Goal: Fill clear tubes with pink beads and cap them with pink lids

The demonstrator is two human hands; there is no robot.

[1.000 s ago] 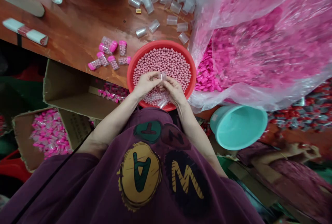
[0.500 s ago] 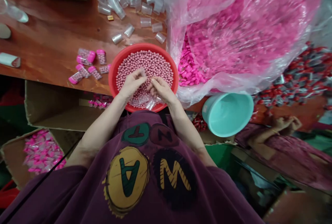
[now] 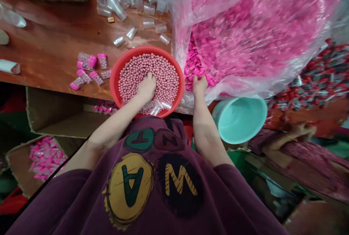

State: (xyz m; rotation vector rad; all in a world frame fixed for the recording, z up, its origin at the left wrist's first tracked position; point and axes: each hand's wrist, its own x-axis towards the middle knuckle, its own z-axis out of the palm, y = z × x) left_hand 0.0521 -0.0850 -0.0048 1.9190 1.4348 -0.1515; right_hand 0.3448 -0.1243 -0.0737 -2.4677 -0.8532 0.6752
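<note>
Left hand (image 3: 146, 88) and right hand (image 3: 199, 84) reach forward well apart, fingers curled.

Right hand (image 3: 199, 85) fingertips hidden among pink caps (image 3: 195, 68); bag (image 3: 261, 28) contents blurred.

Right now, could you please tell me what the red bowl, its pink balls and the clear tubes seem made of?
The red bowl looks like moulded plastic, from its smooth sheen. The pink balls look matte and even; candy or plastic, I cannot tell. The clear tubes look like thin rigid plastic, glossy and see-through.
</note>
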